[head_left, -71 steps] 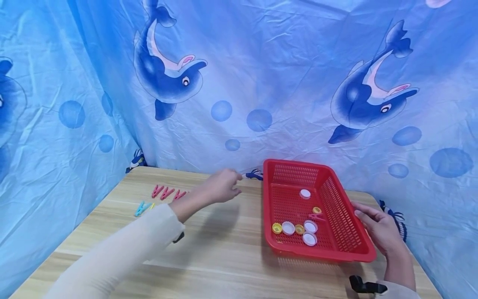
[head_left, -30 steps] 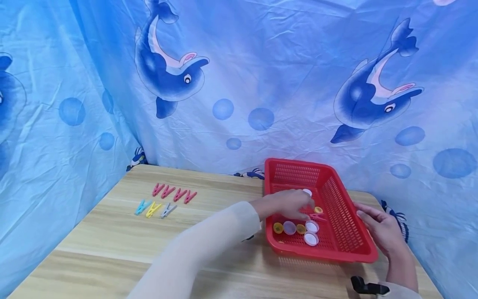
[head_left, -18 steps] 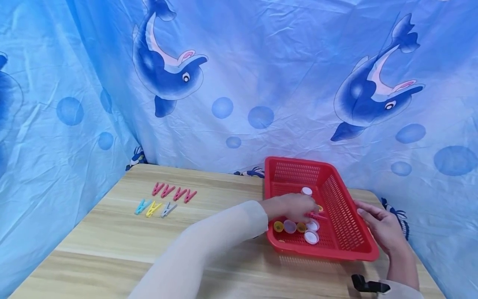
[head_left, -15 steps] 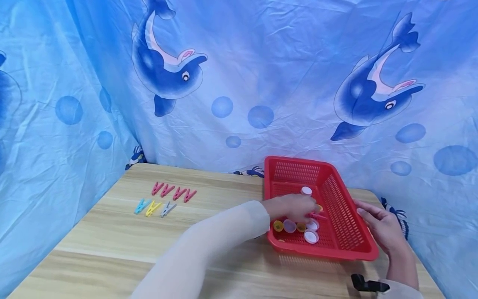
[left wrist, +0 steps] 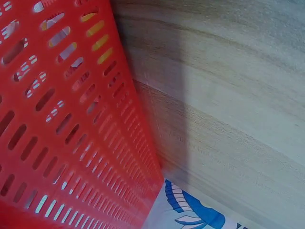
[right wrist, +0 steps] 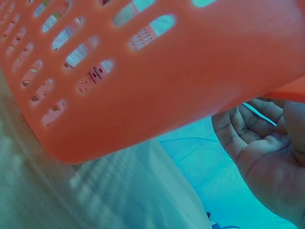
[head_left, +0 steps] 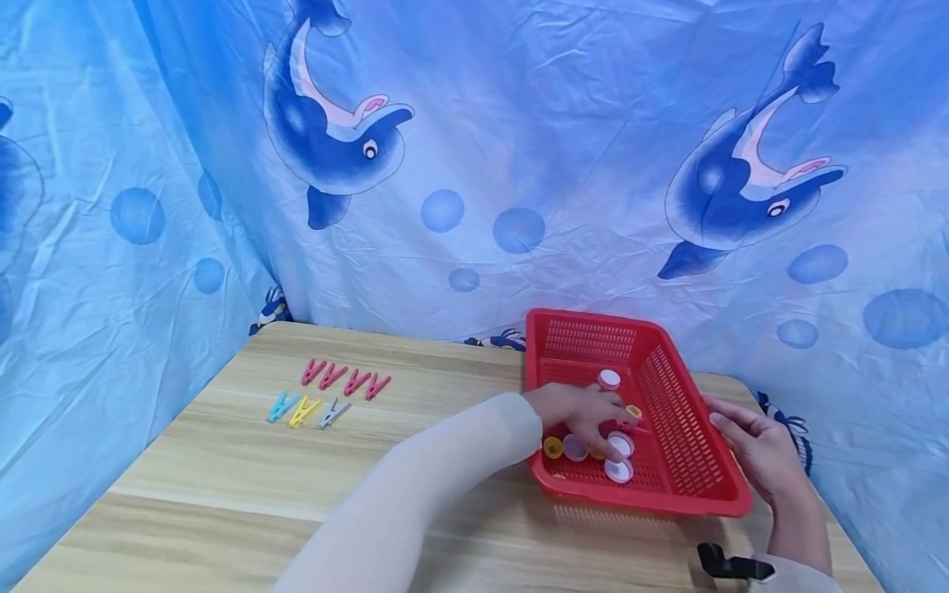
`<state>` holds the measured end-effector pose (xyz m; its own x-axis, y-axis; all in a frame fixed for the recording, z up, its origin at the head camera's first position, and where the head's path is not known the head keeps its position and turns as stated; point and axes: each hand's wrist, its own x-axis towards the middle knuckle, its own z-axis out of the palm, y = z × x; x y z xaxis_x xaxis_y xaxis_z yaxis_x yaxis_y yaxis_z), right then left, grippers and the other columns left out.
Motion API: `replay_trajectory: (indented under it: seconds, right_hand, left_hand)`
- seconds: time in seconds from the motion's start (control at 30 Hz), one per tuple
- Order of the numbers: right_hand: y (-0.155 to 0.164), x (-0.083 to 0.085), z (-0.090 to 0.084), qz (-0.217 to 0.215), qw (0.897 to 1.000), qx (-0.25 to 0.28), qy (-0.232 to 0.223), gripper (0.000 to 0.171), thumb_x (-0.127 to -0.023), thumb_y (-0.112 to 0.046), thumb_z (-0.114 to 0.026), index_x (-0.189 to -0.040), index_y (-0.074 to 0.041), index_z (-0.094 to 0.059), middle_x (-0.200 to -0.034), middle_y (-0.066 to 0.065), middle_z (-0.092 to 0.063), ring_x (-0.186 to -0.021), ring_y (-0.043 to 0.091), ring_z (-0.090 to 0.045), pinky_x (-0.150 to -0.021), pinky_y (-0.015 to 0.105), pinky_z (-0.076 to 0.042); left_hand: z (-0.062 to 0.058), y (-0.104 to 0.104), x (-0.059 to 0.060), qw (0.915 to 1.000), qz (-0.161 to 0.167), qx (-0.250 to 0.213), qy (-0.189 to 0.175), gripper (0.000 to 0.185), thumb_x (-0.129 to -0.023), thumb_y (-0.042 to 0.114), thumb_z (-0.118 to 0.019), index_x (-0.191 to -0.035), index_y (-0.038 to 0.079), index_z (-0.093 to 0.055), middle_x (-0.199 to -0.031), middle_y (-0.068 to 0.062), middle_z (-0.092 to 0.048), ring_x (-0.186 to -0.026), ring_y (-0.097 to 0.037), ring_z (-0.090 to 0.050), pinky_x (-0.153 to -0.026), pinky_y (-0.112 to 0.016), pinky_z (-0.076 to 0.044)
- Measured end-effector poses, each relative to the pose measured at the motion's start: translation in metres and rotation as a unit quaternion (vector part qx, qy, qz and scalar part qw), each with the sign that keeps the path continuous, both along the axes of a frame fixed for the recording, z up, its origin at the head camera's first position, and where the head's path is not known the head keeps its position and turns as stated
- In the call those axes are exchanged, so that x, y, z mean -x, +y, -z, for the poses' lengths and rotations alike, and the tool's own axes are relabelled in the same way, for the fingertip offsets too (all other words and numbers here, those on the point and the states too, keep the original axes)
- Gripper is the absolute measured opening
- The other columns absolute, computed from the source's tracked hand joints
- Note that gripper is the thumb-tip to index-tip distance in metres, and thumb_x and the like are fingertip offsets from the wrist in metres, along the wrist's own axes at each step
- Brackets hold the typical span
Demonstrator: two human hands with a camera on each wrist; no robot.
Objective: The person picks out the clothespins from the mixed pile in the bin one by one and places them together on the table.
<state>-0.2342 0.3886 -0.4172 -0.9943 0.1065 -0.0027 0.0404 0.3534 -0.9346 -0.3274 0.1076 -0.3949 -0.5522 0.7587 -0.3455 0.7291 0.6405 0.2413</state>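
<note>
A red plastic basket (head_left: 645, 500) stands at the table's right side. Inside it, my left hand (head_left: 582, 410) is spread low, its thumb over the white caps (head_left: 619, 472). A pink clothespin (head_left: 633, 428) lies by its fingertips, partly covered. Yellow caps (head_left: 553, 447) and a far white cap (head_left: 610, 378) are also in the basket. My right hand (head_left: 767, 457) holds the basket's right rim, with its fingers hooked beneath, as the right wrist view shows. In the left wrist view only the basket's slotted wall (left wrist: 62, 109) and the table appear; the left hand is hidden there.
On the left of the wooden table (head_left: 245, 494) several pink clothespins (head_left: 356, 385) lie in a row. Nearer are a blue clothespin (head_left: 282, 407), a yellow clothespin (head_left: 302, 412) and a grey clothespin (head_left: 334, 414). A blue dolphin-print curtain (head_left: 474, 165) hangs behind the table.
My left hand has come from over the table's middle into the basket. Its bunched fingers have since spread, the thumb moving toward the near white caps. My right hand stays at the rim.
</note>
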Motion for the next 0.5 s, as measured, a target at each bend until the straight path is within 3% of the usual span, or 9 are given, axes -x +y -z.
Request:
replay_trajectory:
  seconds: [0.17,0.4,0.5]
  right_hand:
    - [0.0004,-0.001,0.0002,-0.001,1.0,0.013,0.0,0.064,-0.097,-0.046,-0.066,-0.151,-0.013,-0.052,-0.11,-0.029,-0.064,-0.097,-0.003,-0.066,-0.078,0.028,-0.06]
    - [-0.0002,-0.0004,0.0002,0.001,1.0,0.003,-0.001,0.067,-0.097,-0.048,-0.065,-0.152,-0.013,-0.05,-0.11,-0.029,-0.062,-0.097,-0.005,-0.066,-0.079,0.028,-0.06]
    - [-0.001,0.0001,-0.0003,0.004,1.0,-0.001,-0.005,0.068,-0.097,-0.049,-0.065,-0.152,-0.013,-0.049,-0.109,-0.029,-0.062,-0.097,-0.005,-0.065,-0.079,0.028,-0.06]
  left_hand:
    - [0.0014,-0.0007,-0.0015,0.9992,-0.012,0.037,0.006,0.087,-0.08,0.067,-0.072,-0.153,0.062,-0.025,-0.157,0.029,-0.025,-0.147,-0.011,-0.02,-0.117,-0.042,-0.035]
    - [0.0008,-0.0004,-0.0004,0.9992,-0.028,0.026,0.009,0.084,-0.077,0.058,-0.081,-0.15,0.058,-0.038,-0.153,0.028,-0.031,-0.146,-0.01,-0.023,-0.118,-0.044,-0.035]
    - [0.0011,0.0021,0.0018,0.9991,-0.037,0.014,0.016,0.078,-0.075,0.056,-0.084,-0.145,0.051,-0.048,-0.145,0.025,-0.041,-0.137,-0.007,-0.034,-0.114,-0.041,-0.04]
